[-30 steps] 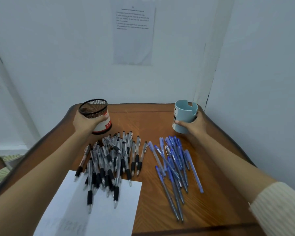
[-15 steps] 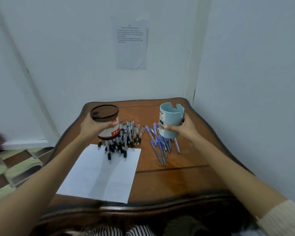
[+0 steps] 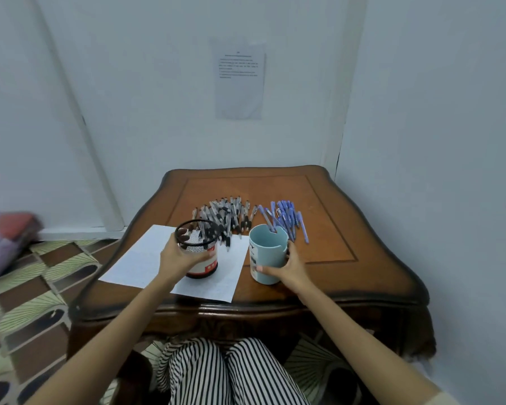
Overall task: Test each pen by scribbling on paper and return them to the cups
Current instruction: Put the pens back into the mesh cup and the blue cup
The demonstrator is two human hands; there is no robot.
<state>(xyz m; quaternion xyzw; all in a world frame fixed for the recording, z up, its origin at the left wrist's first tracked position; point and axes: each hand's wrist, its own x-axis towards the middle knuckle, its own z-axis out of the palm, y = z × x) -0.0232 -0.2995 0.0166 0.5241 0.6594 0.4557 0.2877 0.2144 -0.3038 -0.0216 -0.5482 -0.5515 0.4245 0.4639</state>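
My left hand (image 3: 178, 258) grips a black mesh cup with a red and white label (image 3: 203, 266), which stands on the white paper (image 3: 146, 258). My right hand (image 3: 287, 268) holds a light blue cup (image 3: 268, 258) on the wooden table (image 3: 348, 238), just right of the paper. Both cups look empty. Behind them lie two heaps: several black-grip pens (image 3: 228, 213) and several blue pens (image 3: 287, 217).
The table stands in a corner, with walls behind and on the right. A printed sheet (image 3: 240, 83) hangs on the back wall. Patterned floor tiles (image 3: 32, 287) and a purple-red bundle (image 3: 3, 235) lie to the left. My striped trousers (image 3: 225, 372) show below the table's front edge.
Both hands have drawn the cups from the far side of the table toward its front edge, past the pen heaps. The view has pulled back and away from the table.
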